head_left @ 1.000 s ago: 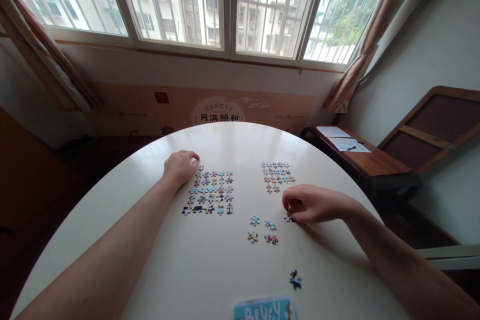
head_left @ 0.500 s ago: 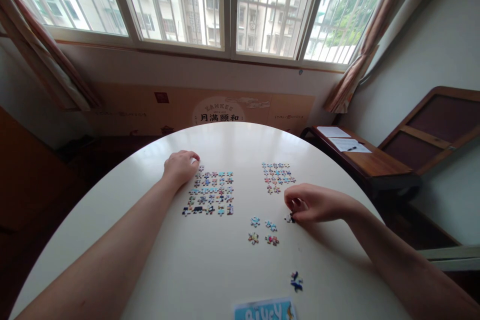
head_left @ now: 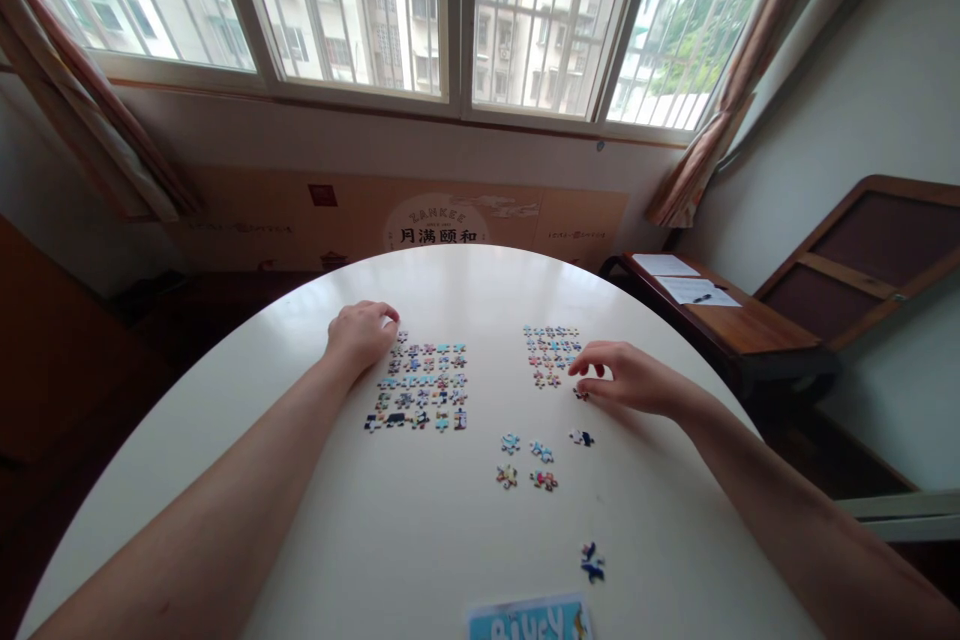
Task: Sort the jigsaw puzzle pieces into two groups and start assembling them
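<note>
Interlocking jigsaw pieces lie in rows on the white round table [head_left: 360, 520]. At the far left corner of the left block of pieces [head_left: 421, 382], my left hand [head_left: 361, 334] rests with curled fingers; what they hold, if anything, is hidden. My right hand [head_left: 626, 375] is beside the right block of pieces [head_left: 553, 345], thumb and fingers apart. Just under its thumb sits a small dark jigsaw piece [head_left: 581, 394], partly covered. Nearer me are a black-and-white piece [head_left: 581, 438], two pale blue pieces [head_left: 511, 443], a yellowish piece [head_left: 507, 476] and a red piece [head_left: 544, 480].
A dark blue piece [head_left: 592, 562] lies close to the front, by a light blue printed card or box [head_left: 529, 620] at the bottom edge. Right of the table stands a wooden side table [head_left: 739, 325] with papers [head_left: 694, 291] and a pen. Windows and curtains are behind.
My right hand has let go of the black-and-white piece and moved away from me to the small dark piece by the right block. My left hand has stayed put.
</note>
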Tool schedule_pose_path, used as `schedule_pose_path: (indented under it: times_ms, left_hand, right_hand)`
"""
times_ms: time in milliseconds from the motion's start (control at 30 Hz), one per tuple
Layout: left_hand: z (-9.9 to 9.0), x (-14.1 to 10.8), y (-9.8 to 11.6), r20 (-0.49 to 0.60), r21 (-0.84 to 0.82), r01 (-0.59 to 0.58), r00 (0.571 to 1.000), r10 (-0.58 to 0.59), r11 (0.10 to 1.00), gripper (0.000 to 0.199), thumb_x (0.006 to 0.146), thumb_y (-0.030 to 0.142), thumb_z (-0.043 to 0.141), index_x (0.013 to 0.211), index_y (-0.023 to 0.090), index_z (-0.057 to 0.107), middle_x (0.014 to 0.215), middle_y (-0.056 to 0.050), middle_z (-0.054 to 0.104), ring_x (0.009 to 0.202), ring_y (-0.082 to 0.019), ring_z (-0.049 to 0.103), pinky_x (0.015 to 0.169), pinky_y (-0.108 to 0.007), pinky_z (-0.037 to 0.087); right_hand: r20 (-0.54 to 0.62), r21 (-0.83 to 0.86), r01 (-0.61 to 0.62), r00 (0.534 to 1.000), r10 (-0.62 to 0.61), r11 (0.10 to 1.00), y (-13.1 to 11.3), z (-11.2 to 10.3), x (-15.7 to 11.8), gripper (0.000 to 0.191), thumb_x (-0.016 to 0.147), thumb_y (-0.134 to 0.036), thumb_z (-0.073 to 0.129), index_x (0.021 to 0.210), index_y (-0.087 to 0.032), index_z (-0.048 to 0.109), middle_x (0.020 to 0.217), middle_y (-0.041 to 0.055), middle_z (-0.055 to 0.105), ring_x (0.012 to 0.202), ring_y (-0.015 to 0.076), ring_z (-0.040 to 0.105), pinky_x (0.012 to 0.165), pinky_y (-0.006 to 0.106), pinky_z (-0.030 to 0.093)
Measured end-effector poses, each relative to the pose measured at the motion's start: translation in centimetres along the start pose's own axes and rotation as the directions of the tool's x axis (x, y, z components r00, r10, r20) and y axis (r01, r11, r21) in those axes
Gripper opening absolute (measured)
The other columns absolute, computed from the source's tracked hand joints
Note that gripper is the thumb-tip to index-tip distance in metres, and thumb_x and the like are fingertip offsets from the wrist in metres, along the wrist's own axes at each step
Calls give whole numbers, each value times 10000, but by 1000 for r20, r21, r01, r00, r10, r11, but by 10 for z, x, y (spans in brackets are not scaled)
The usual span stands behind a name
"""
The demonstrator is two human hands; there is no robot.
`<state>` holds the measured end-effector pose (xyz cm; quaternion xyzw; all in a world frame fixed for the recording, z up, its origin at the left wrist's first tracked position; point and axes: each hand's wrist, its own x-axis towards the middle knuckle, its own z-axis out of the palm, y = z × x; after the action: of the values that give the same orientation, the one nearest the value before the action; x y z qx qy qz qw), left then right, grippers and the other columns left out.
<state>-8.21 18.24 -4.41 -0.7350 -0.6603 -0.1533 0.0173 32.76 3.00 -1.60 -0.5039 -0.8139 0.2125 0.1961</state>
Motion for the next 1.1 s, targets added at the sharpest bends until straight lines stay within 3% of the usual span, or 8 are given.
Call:
schedule_pose_path:
  times_ms: [100, 333, 633, 1100]
  left_hand:
    - [-1, 0, 0, 14, -1, 0, 1000, 0, 1000, 335, 850, 362, 497, 1037, 280, 762, 1253, -55, 681, 1146, -320, 602, 985, -430, 489]
    - [-4, -2, 3, 20, 10, 4, 1000, -4, 1000, 340, 858, 352, 484, 1040, 275, 760, 1256, -55, 680, 1147, -319, 606, 983, -430, 493]
    - [-3, 0, 1, 8, 17, 5, 1000, -5, 1000, 332, 844, 365, 503, 1029, 284, 767, 1240, -48, 689, 1135, -315, 616, 957, -417, 503]
    - [-1, 0, 0, 3, 5, -1, 1000, 1, 1000, 338, 847, 364, 497, 1027, 279, 770, 1245, -54, 685, 1142, -326, 610, 974, -436, 497]
  right_hand:
    - [-25, -51, 9, 1000, -10, 999, 2, -3, -2, 118, 857, -233, 658, 910, -208, 760, 933, 57, 725, 788, 179, 627, 742, 321, 504]
    - [107, -12, 12, 994, -11, 1000, -1, -5, -3, 156, 837, -182, 664, 916, -232, 789, 888, 33, 732, 796, 172, 648, 742, 296, 498]
    - [-62, -72, -15, 998, 10, 997, 3, 11, 6, 146, 858, -216, 677, 894, -248, 814, 892, 41, 740, 767, 177, 656, 707, 299, 493]
    - [-102, -82, -2, 995, -7, 997, 9, 18, 8, 150, 873, -254, 683, 920, -260, 825, 902, 40, 751, 773, 174, 665, 736, 294, 509]
